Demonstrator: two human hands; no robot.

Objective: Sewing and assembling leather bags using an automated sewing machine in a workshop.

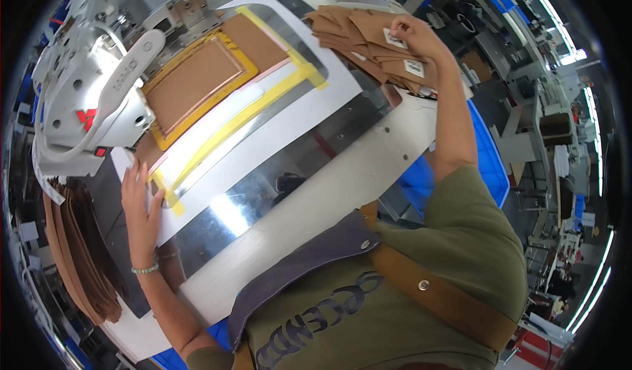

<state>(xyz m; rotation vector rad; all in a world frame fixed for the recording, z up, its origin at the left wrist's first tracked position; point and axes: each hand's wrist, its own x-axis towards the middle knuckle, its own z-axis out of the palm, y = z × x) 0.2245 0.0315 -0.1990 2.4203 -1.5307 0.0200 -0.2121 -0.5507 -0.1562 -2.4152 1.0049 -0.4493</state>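
I see right hand (413,35) pinching brown piece on far-right stack (368,44); left hand (140,199) flat, released, on near-left template (197,166).

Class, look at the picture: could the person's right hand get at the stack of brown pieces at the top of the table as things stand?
Probably yes: the right hand already rests on the stack of brown pieces, with nothing lying between them.

Two small white rectangular labels (395,39) (414,68) with dark print lie on the fanned brown pieces (359,31), far right. A red emblem (85,118) marks the white machine head (85,100), left.
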